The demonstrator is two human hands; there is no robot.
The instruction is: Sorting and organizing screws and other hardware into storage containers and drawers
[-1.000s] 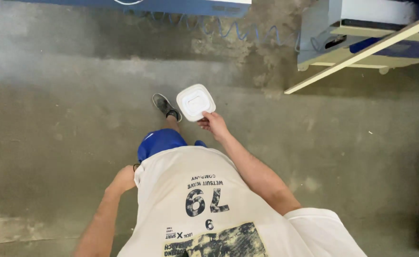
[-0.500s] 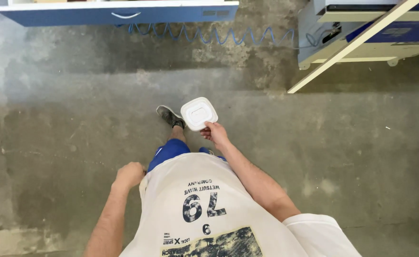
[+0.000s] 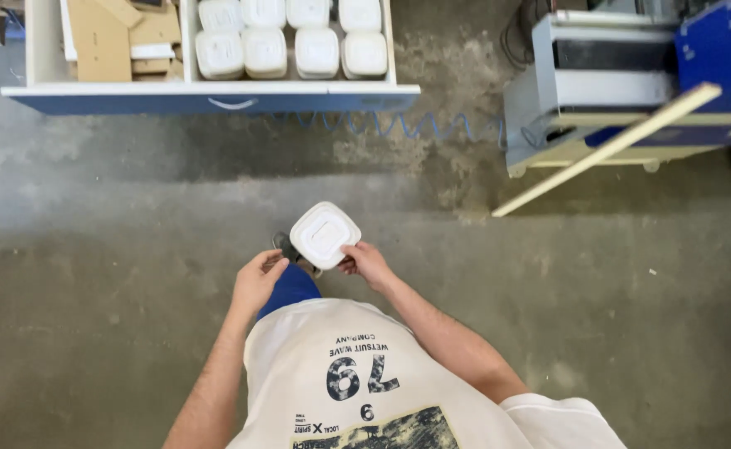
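The right hand (image 3: 367, 263) pinches the near right edge of a white square lidded container (image 3: 324, 234), held in front of the body above the concrete floor (image 3: 116, 274). The left hand (image 3: 256, 280) has its fingers loosely curled, the tips just beside the container's left corner; contact is hard to tell. Ahead, an open blue drawer (image 3: 207, 101) holds about 8 similar white containers (image 3: 292, 37) and cardboard pieces (image 3: 120, 33).
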